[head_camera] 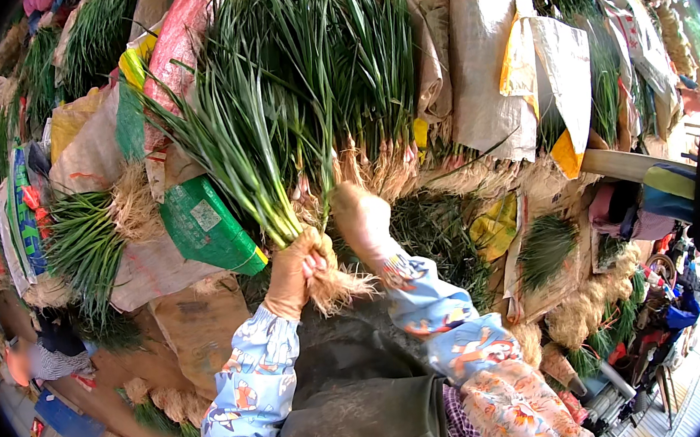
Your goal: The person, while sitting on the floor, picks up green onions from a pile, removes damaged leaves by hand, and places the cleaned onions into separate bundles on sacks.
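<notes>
My left hand [301,269] grips a bunch of green garlic plants [263,196] low on their pale stems. The long leaves fan up and to the left, while a tuft of stringy roots [342,287] pokes out below my fist. Close by on the right, my right hand [362,214], somewhat blurred, is curled around a single green stalk [327,198] in front of the heap. That large heap of green garlic [363,48] stands leaves up before me, with reddish bulbs and tan roots along its lower edge. My fingertips on the right are partly hidden.
A root-ended bundle [90,235] lies on sacking at left, near a green plastic sack piece [208,225]. Woven sacks [487,60] cover more plants at right. Loose leaves [443,240] lie below the heap. A dark apron [360,418] covers my lap. Another person [58,355] is at lower left.
</notes>
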{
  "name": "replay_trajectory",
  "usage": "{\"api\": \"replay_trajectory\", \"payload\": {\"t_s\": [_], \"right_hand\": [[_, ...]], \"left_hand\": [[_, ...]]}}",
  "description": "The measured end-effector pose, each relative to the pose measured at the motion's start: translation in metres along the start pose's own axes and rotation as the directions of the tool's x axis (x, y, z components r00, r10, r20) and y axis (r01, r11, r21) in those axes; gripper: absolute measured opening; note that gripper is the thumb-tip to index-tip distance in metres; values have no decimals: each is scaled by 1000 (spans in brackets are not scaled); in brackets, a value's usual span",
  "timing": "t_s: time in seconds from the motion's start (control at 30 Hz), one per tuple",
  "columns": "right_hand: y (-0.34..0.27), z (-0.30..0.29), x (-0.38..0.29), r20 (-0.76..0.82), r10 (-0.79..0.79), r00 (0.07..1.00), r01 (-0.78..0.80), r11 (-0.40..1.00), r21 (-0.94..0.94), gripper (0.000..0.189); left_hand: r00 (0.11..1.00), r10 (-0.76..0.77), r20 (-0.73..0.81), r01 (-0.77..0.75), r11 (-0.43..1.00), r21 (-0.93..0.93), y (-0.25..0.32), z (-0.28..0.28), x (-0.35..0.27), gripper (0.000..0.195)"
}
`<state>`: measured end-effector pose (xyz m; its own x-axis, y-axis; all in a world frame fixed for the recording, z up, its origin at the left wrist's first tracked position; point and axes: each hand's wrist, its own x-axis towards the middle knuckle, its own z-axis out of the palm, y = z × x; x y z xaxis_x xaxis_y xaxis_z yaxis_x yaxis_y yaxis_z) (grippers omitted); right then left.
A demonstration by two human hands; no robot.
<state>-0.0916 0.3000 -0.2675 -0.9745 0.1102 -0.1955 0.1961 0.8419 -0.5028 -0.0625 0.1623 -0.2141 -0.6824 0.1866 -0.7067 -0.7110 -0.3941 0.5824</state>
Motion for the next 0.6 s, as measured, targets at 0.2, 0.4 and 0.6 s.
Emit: {"api": "replay_trajectory", "payload": {"t_s": [0.2,0.4,0.6], "right_hand": [[81,2,-3,866,36,499,107,989,-103,24],[30,-7,64,53,-137,989,140,988,-57,29],[11,0,160,229,97,969,-38,968,-249,26]], "left_hand": [[923,282,260,-230,950,-213,46,-5,-12,25],[996,77,35,-64,958,-281,22,-32,8,38],[999,-22,25,25,992,-124,1,-15,3,27]]}}
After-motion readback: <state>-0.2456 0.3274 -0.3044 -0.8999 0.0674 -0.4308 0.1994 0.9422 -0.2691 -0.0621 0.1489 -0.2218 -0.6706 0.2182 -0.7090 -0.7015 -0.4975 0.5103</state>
